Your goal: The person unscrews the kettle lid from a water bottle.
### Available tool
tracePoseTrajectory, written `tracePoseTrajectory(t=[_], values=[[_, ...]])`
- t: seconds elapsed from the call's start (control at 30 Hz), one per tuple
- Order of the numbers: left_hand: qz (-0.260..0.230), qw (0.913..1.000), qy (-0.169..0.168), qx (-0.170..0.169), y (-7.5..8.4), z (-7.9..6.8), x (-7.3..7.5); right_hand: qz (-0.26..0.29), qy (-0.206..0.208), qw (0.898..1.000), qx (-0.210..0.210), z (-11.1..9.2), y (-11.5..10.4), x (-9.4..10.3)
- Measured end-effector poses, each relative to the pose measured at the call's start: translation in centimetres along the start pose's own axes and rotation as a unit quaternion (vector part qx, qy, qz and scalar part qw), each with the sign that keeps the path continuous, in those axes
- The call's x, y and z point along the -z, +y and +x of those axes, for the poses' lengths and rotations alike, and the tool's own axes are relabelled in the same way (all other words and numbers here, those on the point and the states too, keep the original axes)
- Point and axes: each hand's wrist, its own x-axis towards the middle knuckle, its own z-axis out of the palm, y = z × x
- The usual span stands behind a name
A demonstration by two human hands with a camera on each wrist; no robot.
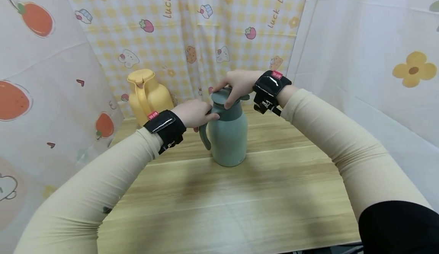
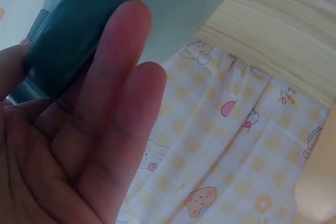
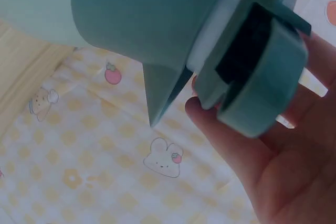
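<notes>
Beige sleeves (image 1: pixel 353 147); hands (image 1: pixel 192 114) (image 1: pixel 240 82) grip green jug (image 1: pixel 229 139); left wristband (image 1: pixel 168 127) overlaps yellow jug (image 1: pixel 159 96).

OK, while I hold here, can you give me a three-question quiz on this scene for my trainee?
1. Multiple choice: which hand grips the lid of the green thermal jug?
a) left
b) right
c) both
2. True or false: the left hand touches the handle.
3. Fill in: in the head view, the second thermal jug, left of the green one and farther back, is ____ in colour.

Key:
1. b, the right hand
2. True
3. Yellow
</notes>
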Motion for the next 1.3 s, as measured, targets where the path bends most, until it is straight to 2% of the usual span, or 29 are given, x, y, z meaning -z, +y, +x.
tracePoseTrajectory(t=[0.27, 0.5, 0.7, 0.93, 1.0, 1.07, 1.1, 1.13, 1.17, 1.2, 1.23, 1.27, 1.3], values=[[-0.008, 0.9999, 0.007, -0.01, 0.1, -0.2, -0.3, 0.007, -0.016, 1.0, -0.003, -0.4, -0.5, 0.3], [-0.021, 0.9997, 0.003, -0.008, 0.4, -0.2, -0.7, 0.009, -0.013, 1.0, -0.006, -0.9, -0.4, 0.0], [-0.012, 0.9998, -0.002, -0.015, 0.8, -0.1, -0.9, 0.044, -0.009, 0.999, 0.003, -1.7, 0.1, 0.7], [-0.005, 0.9999, 0.005, -0.014, 0.6, 0.0, -0.6, 0.088, 0.021, 0.996, 0.028, -3.4, 0.5, 2.0], [-0.005, 0.9998, 0.009, -0.018, 0.5, 0.1, -0.6, 0.118, 0.046, 0.991, 0.033, -4.3, 0.9, 1.9], [-0.006, 0.9995, 0.017, -0.027, 0.3, 0.2, -0.5, 0.172, 0.084, 0.981, 0.029, -5.3, 1.7, 1.5], [-0.011, 0.9993, 0.019, -0.031, 0.2, 0.3, -0.5, 0.214, 0.106, 0.971, 0.026, -5.8, 2.2, 1.1], [-0.023, 0.9989, 0.02, -0.037, -0.1, 0.4, -0.5, 0.27, 0.131, 0.954, 0.022, -6.2, 2.8, 0.6], [-0.042, 0.9981, 0.018, -0.042, -0.4, 0.5, -0.6, 0.337, 0.158, 0.928, 0.02, -6.5, 3.4, -0.1], [-0.07, 0.9963, 0.013, -0.047, -0.8, 0.6, -0.7, 0.414, 0.184, 0.891, 0.026, -6.7, 4.2, -1.0], [-0.108, 0.9928, 0.002, -0.052, -1.2, 0.7, -0.9, 0.492, 0.204, 0.845, 0.04, -6.9, 5.0, -2.0], [-0.159, 0.9857, -0.011, -0.055, -1.8, 0.8, -1.2, 0.565, 0.216, 0.794, 0.061, -7.0, 5.8, -3.1], [-0.217, 0.9742, -0.026, -0.055, -2.4, 1.0, -1.6, 0.633, 0.216, 0.738, 0.087, -7.0, 6.6, -4.4]])
